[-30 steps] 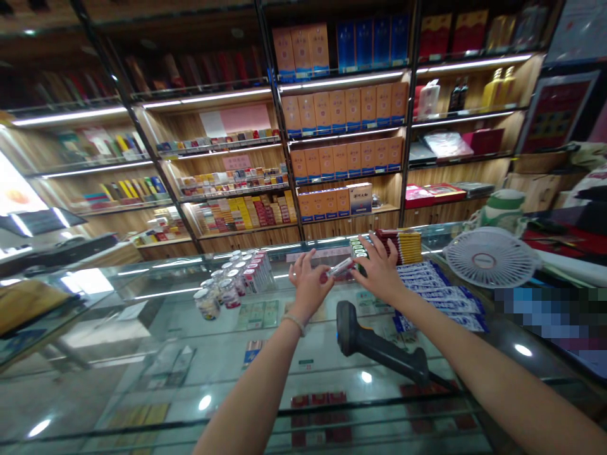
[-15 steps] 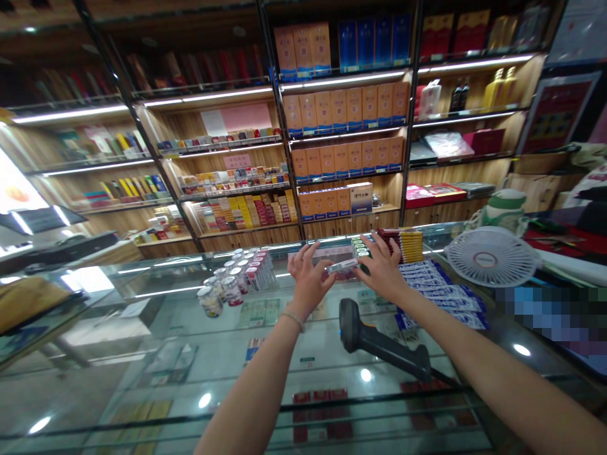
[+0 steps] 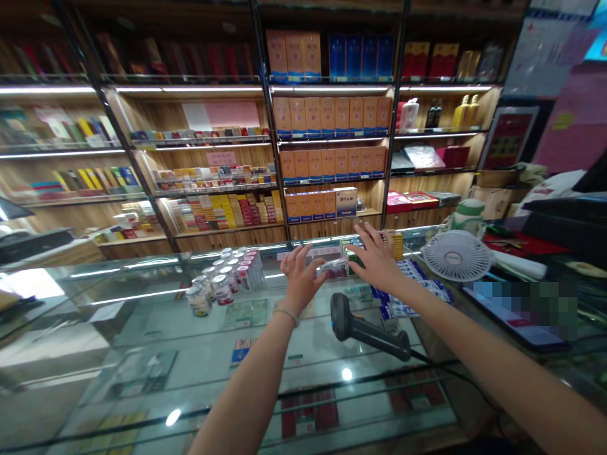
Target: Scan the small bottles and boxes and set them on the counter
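A small, pale, shiny packet (image 3: 336,263) lies level between my hands above the glass counter (image 3: 199,354). My left hand (image 3: 301,281), with a bracelet at the wrist, pinches its left end between thumb and fingers. At the right end, the thumb and fingers of my right hand (image 3: 377,260) close on it. Just behind the packet stand small green-and-white packs (image 3: 349,243), partly covered by my right hand. A black barcode scanner (image 3: 367,328) lies on the glass below my hands. Blue-and-white sachets (image 3: 417,284) are spread beside my right forearm.
Several lidded jars (image 3: 222,287) and red-and-white packs (image 3: 249,272) stand in rows at left. A white fan (image 3: 458,256) and a tablet-like screen (image 3: 516,322) are at right. The scanner's cable (image 3: 455,370) trails right. Shelves of boxes (image 3: 327,117) line the back wall.
The view has turned a little to the right, so the scene sits further left. Both hands stay at the packet, with little change in their grip.
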`<state>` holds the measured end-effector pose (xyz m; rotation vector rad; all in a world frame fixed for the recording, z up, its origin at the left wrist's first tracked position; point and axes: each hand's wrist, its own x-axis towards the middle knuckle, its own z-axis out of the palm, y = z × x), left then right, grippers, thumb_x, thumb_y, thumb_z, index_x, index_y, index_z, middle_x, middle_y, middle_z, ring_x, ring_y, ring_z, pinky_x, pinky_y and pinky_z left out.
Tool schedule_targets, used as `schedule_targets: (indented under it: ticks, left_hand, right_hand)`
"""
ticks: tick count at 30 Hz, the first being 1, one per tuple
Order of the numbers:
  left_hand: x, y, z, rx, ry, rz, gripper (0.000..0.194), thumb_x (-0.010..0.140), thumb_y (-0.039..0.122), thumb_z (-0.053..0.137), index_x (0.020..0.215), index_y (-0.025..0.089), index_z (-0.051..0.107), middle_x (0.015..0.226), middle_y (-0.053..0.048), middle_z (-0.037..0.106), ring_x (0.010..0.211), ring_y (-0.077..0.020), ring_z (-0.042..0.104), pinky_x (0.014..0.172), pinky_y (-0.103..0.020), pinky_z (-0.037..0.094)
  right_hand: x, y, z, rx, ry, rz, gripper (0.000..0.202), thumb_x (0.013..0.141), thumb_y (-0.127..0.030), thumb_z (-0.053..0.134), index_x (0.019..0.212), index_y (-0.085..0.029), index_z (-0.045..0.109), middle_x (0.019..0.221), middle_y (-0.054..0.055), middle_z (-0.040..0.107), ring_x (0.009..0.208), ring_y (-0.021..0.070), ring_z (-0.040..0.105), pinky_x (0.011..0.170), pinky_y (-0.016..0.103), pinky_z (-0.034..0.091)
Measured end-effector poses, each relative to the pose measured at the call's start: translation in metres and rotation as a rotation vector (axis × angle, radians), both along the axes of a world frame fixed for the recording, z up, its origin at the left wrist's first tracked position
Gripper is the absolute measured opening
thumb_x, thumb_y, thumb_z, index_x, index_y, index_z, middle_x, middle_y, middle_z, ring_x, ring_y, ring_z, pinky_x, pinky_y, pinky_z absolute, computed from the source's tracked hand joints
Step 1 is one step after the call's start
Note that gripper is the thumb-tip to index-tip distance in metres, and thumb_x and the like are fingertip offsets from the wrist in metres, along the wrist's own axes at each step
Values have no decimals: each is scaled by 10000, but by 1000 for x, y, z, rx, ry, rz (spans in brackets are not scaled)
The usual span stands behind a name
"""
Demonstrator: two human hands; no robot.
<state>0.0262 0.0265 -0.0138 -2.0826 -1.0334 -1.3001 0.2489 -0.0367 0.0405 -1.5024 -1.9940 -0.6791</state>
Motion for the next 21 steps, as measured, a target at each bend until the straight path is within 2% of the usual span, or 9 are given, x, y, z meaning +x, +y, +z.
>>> schedule_targets:
  ticks: [3, 6, 11, 16, 18, 21]
  left_hand:
    - [2, -2, 1, -8, -10, -1, 144, 777, 353, 792, 912, 327, 750, 1420, -48, 576, 1356, -319, 435, 1144, -535, 235]
    - [2, -3, 2, 8, -9, -11, 143, 781, 360, 791, 914, 329, 748, 1418, -45, 578, 1352, -316, 440, 1148, -531, 217]
    - [2, -3, 1, 42, 6, -33, 153, 787, 371, 787, 929, 335, 746, 1412, -42, 585, 1351, -314, 442, 1150, -528, 200]
    - [3, -3, 0, 37, 7, -54, 173, 779, 371, 795, 942, 335, 747, 1420, -48, 580, 1344, -314, 446, 1150, -534, 198]
    - [4, -3, 0, 38, 11, -65, 172, 783, 372, 790, 946, 335, 746, 1413, -50, 586, 1336, -313, 452, 1148, -533, 198]
    - [5, -4, 0, 37, 18, -70, 173, 783, 373, 789, 945, 332, 744, 1410, -51, 587, 1331, -312, 455, 1148, -532, 198]
  right_hand:
    - [-4, -21, 5, -20, -3, -30, 429, 927, -434, 571, 1316, -263, 634, 1615, 120, 356, 1496, 330, 224, 1177, 597, 116]
    - [-11, -48, 1, -43, 3, -47, 473, 931, -489, 559, 1349, -271, 607, 1609, 114, 368, 1496, 331, 228, 1183, 603, 100]
    - [-26, -91, -30, -128, 25, -70, 530, 938, -541, 518, 1402, -286, 559, 1620, 93, 353, 1503, 331, 225, 1182, 598, 126]
    - [-35, -115, -68, -150, 39, -103, 631, 914, -558, 535, 1458, -240, 492, 1614, 95, 366, 1505, 340, 217, 1195, 604, 97]
    - [-37, -118, -77, -159, 48, -115, 630, 906, -547, 553, 1452, -237, 496, 1610, 99, 373, 1501, 346, 229, 1192, 605, 108]
    - [-40, -120, -82, -175, 51, -121, 588, 912, -518, 560, 1425, -232, 523, 1596, 108, 397, 1494, 345, 252, 1187, 617, 110]
